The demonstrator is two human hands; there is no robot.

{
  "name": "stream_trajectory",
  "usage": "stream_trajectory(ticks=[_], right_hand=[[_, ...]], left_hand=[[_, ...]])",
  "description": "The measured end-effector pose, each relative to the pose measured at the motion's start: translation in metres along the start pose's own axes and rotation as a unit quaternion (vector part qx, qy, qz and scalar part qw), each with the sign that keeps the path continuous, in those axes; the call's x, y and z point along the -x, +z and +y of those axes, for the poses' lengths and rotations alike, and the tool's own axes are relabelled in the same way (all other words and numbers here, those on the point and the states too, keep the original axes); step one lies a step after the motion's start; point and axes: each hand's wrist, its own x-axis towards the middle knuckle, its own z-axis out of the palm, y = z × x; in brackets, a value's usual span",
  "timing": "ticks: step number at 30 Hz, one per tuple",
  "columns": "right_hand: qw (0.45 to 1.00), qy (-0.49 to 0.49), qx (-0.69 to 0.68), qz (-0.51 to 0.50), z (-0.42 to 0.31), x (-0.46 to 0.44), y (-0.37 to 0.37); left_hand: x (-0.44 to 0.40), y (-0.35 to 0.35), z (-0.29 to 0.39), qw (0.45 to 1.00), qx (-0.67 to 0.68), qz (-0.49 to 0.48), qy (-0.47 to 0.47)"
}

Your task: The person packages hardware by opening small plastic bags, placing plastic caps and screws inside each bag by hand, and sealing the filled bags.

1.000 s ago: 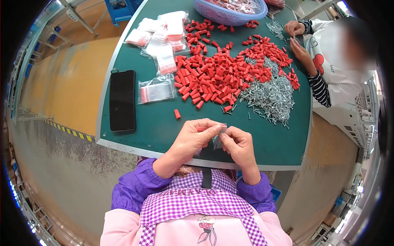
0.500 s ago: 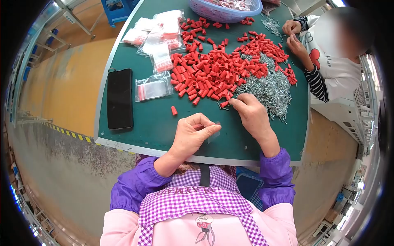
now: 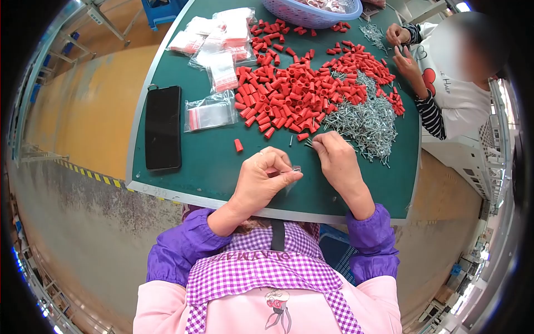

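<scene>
My left hand point(image 3: 264, 175) pinches a small clear plastic bag point(image 3: 296, 168) between thumb and fingers, above the table near its front edge. My right hand point(image 3: 339, 161) is closed at the near edge of the screw pile, with thin silver screws point(image 3: 309, 143) showing at its fingertips. Just beyond those fingertips lies a red tapered plastic cap point(image 3: 302, 136). A heap of similar red caps point(image 3: 283, 94) spreads behind, and the pile of silver screws point(image 3: 367, 128) is to the right. One loose screw point(image 3: 290, 141) and a single red cap point(image 3: 238, 145) lie apart.
A black phone point(image 3: 163, 128) lies at the left edge of the green table point(image 3: 211, 186). Zip bags point(image 3: 210, 113) are stacked behind it. A lilac basket point(image 3: 311, 15) with packed bags stands at the back. Another person's hands point(image 3: 406, 58) are at the right edge.
My right hand has drawn slightly back from the red caps, and screws now show at its fingertips. My left hand keeps the bag at nearly the same spot.
</scene>
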Motion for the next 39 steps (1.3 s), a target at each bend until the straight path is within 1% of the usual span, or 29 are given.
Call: stream_trajectory(ticks=[1,4,6,9,10,12,13,16,18,19,21,23,25,26,29,31,32,34,35,38,39], right_hand=[[1.000,-0.012,0.018,-0.009,-0.003,-0.001,-0.001],[0.995,-0.038,0.078,-0.038,-0.006,-0.003,-0.002],[0.989,-0.045,0.125,-0.061,-0.003,-0.007,0.000],[0.987,-0.013,0.123,-0.102,-0.002,-0.011,-0.003],[0.989,-0.005,0.115,-0.094,-0.002,-0.011,-0.002],[0.992,0.009,0.099,-0.081,-0.002,-0.010,0.000],[0.996,0.024,0.054,-0.068,-0.004,-0.008,0.000],[0.993,0.068,-0.095,-0.028,-0.013,0.000,0.000],[0.972,0.095,-0.213,0.004,-0.024,0.005,-0.003],[0.974,0.081,-0.212,-0.007,-0.027,0.006,-0.007],[0.976,0.054,-0.209,-0.029,-0.034,0.007,-0.016],[0.988,-0.049,-0.140,-0.033,-0.039,0.003,-0.023],[0.987,-0.144,-0.059,-0.050,-0.042,0.000,-0.028],[0.984,-0.165,-0.023,-0.062,-0.045,-0.001,-0.028],[0.976,-0.167,0.059,-0.129,-0.047,-0.003,-0.030],[0.974,-0.165,0.051,-0.148,-0.049,-0.005,-0.031],[0.973,-0.164,0.047,-0.157,-0.049,-0.006,-0.032],[0.980,-0.157,-0.019,-0.125,-0.055,-0.010,-0.033],[0.981,-0.153,-0.052,-0.108,-0.056,-0.011,-0.033],[0.982,-0.016,-0.175,-0.063,-0.049,-0.012,-0.028],[0.965,0.090,-0.239,-0.055,-0.050,-0.016,-0.028]], left_hand=[[-0.001,0.001,0.000,1.000,0.000,0.004,0.020],[0.000,0.002,0.012,0.995,0.042,-0.010,-0.087],[0.000,0.002,0.009,0.995,0.038,-0.015,-0.091],[0.000,0.005,0.009,0.995,0.016,0.001,-0.098],[0.000,0.006,0.010,0.995,0.007,0.010,-0.100],[0.000,0.002,0.006,0.998,-0.008,0.004,-0.068],[0.000,0.000,0.005,0.999,-0.015,0.003,-0.052],[-0.002,0.001,0.009,0.998,0.009,0.013,-0.068],[-0.003,0.000,0.014,0.994,-0.001,0.003,-0.108],[-0.004,-0.001,0.015,0.992,-0.007,-0.005,-0.128],[-0.006,0.000,0.011,0.994,-0.016,-0.011,-0.109],[-0.007,0.002,0.010,0.995,-0.026,-0.011,-0.094],[-0.007,0.002,0.010,0.995,-0.040,-0.003,-0.087],[-0.007,0.002,0.009,0.995,-0.046,0.000,-0.085],[-0.005,0.004,0.008,0.995,-0.060,0.004,-0.083],[-0.005,0.005,0.012,0.994,-0.064,0.004,-0.088],[-0.005,0.004,0.010,0.995,-0.068,0.006,-0.076],[-0.005,0.002,0.006,0.996,-0.075,0.009,-0.051],[-0.005,0.002,0.007,0.995,-0.076,0.002,-0.061],[-0.002,-0.001,0.015,0.994,-0.082,-0.021,-0.075],[0.003,-0.001,0.017,0.993,-0.086,-0.031,-0.072]])
